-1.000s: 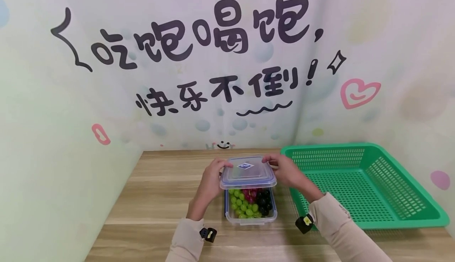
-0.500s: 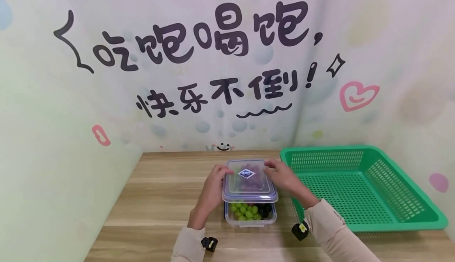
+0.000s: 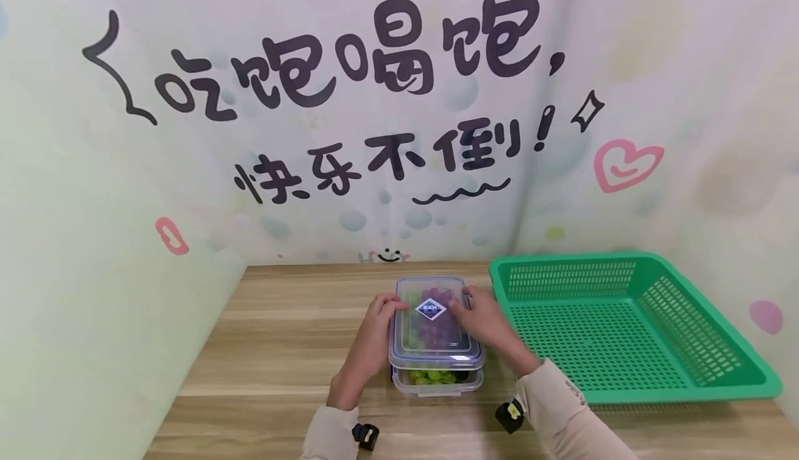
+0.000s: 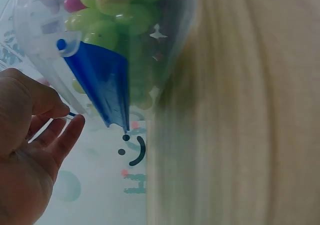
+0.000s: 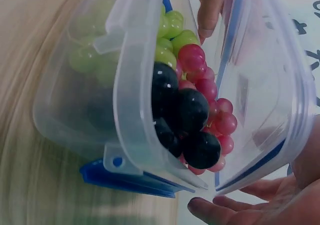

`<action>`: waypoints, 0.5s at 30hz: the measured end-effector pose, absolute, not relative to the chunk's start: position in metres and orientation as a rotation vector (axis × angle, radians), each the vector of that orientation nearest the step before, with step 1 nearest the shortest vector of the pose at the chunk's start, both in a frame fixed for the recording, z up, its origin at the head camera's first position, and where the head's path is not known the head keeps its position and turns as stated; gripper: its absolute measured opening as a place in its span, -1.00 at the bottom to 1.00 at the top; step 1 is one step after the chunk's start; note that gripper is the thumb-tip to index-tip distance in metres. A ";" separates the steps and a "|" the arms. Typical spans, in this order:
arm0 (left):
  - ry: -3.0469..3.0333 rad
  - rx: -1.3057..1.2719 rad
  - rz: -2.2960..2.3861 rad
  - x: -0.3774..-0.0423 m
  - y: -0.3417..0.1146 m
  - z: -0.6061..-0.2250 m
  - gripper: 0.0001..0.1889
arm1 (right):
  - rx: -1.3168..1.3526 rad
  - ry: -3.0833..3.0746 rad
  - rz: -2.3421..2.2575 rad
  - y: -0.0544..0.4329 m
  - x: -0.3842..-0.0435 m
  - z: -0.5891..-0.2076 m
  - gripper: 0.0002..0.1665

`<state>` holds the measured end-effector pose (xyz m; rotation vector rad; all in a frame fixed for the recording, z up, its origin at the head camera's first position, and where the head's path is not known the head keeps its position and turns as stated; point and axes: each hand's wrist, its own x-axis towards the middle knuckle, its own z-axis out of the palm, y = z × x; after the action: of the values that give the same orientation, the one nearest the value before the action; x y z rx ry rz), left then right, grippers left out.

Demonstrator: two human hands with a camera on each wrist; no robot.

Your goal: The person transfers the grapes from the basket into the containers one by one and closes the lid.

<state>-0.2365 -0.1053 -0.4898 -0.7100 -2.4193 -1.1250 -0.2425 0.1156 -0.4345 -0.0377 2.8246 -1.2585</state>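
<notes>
A clear lid with a blue seal and a diamond label lies tilted over a clear plastic food container, its near edge raised. Green grapes, red grapes and black grapes fill the container and show through the gap. My left hand pinches the lid's left edge between thumb and fingers. At the right edge my right hand holds the lid, thumb on top and fingers below. Blue side latches hang unfastened on the container.
A green plastic basket with perforated walls stands right of the container on the wooden table. Behind the table rises a printed wall with black lettering.
Both hands have lowered the lid and brought it nearer over the container, covering most of the grapes. The right hand has shifted slightly inward, its thumb now farther onto the lid.
</notes>
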 end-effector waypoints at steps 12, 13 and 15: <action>-2.368 -0.784 -1.066 -0.235 -0.110 -0.500 -0.59 | 0.039 2.923 -1.315 0.101 -0.238 -0.447 -0.46; -2.371 -0.784 -1.056 -0.235 -0.110 -0.500 -0.58 | 0.045 2.929 -1.315 0.101 -0.236 -0.447 -0.47; -2.394 -0.782 -1.040 -0.234 -0.111 -0.499 -0.58 | 0.053 2.934 -1.315 0.099 -0.232 -0.448 -0.48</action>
<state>-0.2345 -0.1107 -0.4993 -0.7820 -2.3940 -1.0403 -0.2325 0.0994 -0.4485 0.0525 2.9343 -1.3155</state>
